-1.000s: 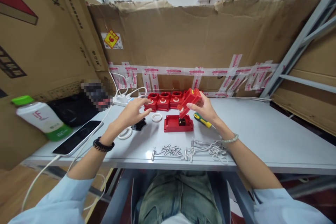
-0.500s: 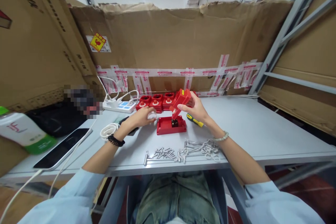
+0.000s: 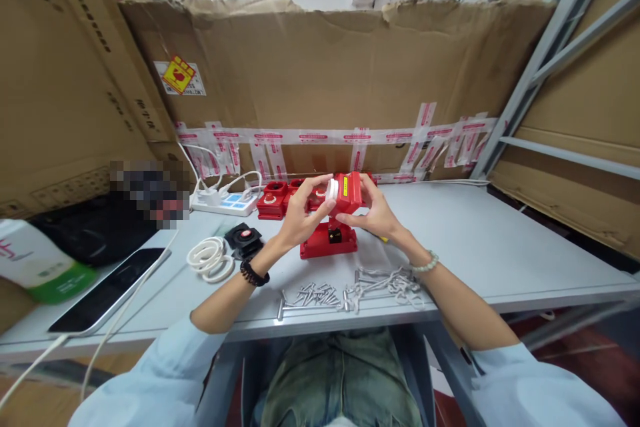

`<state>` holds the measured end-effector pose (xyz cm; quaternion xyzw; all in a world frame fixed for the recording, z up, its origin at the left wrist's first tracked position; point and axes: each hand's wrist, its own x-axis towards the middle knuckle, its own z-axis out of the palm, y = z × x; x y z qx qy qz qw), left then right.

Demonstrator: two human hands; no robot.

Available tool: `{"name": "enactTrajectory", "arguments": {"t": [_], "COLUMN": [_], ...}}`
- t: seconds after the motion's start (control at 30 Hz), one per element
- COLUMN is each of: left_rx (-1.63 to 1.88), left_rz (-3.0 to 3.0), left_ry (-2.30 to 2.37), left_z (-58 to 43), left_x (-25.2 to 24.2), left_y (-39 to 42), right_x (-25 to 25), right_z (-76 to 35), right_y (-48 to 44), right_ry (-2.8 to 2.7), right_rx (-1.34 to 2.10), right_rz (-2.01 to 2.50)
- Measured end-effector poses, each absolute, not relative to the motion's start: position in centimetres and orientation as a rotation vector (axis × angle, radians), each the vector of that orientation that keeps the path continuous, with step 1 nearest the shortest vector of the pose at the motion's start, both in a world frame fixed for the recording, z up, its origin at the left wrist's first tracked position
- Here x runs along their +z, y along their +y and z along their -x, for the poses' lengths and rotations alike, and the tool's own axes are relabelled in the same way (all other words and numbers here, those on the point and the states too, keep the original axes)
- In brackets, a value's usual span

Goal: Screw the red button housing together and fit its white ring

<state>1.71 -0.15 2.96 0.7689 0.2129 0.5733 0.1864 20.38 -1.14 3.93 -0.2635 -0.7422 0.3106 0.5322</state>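
Observation:
In my right hand is a red box cover with a yellow label, tilted above the table. My left hand grips a white ring against the cover's left face. Right below both hands lies an open red box base with a small black block inside. Behind my left hand stand several red boxes, partly hidden. A screwdriver's yellow handle end shows just under my right hand.
Several white rings and black square parts lie on the left. Loose screws and metal rods with white cords lie along the front edge. A power strip, phone and bottle are further left.
My left hand has moved right with the white ring, bringing it to the red cover. My right hand has turned the cover so its face points left.

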Motion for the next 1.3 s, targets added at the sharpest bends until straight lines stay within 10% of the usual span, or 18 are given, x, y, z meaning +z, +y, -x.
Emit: {"name": "enactTrajectory", "arguments": {"t": [1.3], "left_rx": [1.575], "left_rz": [-2.239], "left_ry": [0.445], "left_z": [-0.8], "left_x": [4.1], "left_y": [-1.2], "right_x": [4.1], "right_z": [-20.9], "right_y": [-1.3], "right_ry": [-1.854], "right_rx": [0.660], "right_rz": [0.575]}}
